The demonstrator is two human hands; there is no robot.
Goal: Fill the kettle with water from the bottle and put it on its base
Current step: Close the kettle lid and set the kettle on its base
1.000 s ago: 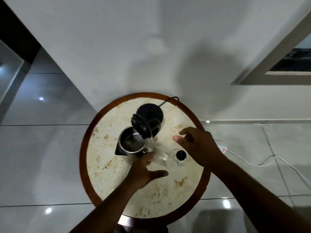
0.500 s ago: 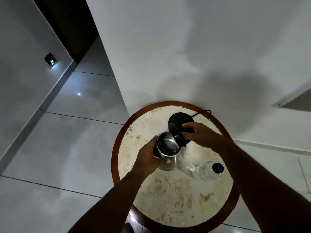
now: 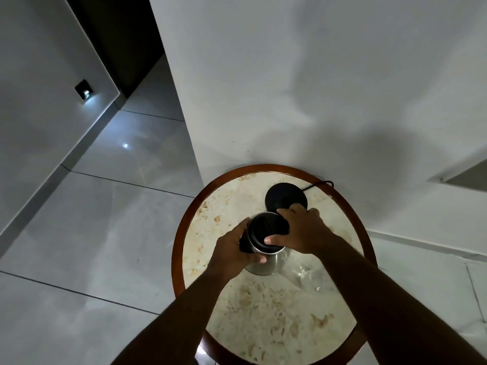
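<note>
- Kettle (image 3: pixel 264 248) stands on the tabletop (image 3: pixel 263 317), just short of its base (image 3: pixel 286 197).
- Left hand (image 3: pixel 232 248) fingers wrap its body; right hand (image 3: pixel 300 233) fingers press the lid shut.
- Next, likely: lift it squarely onto the base.

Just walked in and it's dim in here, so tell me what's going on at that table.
A person stands over a round table with a steel kettle. The left hand grips its side while the right hand presses the black lid down. The black base sits bare behind it. A clear bottle lies beside the kettle.
</note>
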